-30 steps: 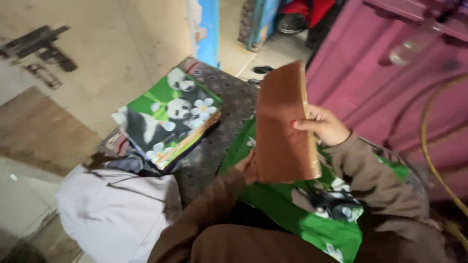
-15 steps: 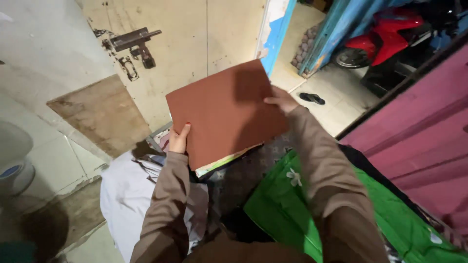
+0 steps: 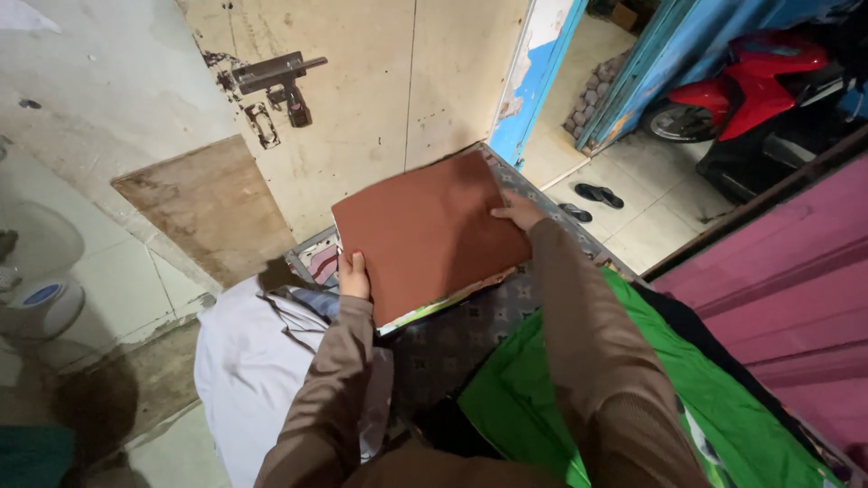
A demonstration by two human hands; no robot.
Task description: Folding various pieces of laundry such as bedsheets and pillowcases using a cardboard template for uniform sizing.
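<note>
**Operator A:** Report the item in hand and the grip.

**Operator B:** A flat, rectangular reddish-brown board (image 3: pixel 429 230) with a matte, slightly grainy face and square corners. It lies tilted above a stack at mid-scene. The left hand (image 3: pixel 353 276) clasps its near-left edge, fingers under, thumb on top. The right hand (image 3: pixel 517 213) presses fingers flat on the right edge; whether they curl beneath cannot be told. Both arms wear brown long sleeves (image 3: pixel 588 343) of soft knit cloth.

**Operator A:** What lies under the board?

**Operator B:** A thin green-and-white printed edge (image 3: pixel 425 312) shows just below the near edge, touching it. Beneath that, a dark patterned surface (image 3: pixel 452 339) with small repeated motifs.

**Operator A:** Surrounding materials?

**Operator B:** Near right: smooth bright green fabric (image 3: pixel 533 398), creased. Near left: a white cloth bundle (image 3: pixel 249 361), crumpled, with striped cloth beside it. Far: a cream painted door (image 3: pixel 398 81), scuffed, carrying a rusty metal slide bolt (image 3: pixel 271 72), with a bare brown patch (image 3: pixel 208 203) at lower left. Right: a magenta panel (image 3: pixel 787 298) with horizontal ridges.

**Operator A:** Edges and open room?

**Operator B:** The board's far edge stands near the door. An open doorway with a blue frame (image 3: pixel 542 72) lies far right, showing tiled floor (image 3: pixel 651 212), a dark pair of sandals (image 3: pixel 592 199) and a red scooter (image 3: pixel 750 77). Tiled floor also opens at left, by a white round container (image 3: pixel 41 303).
</note>
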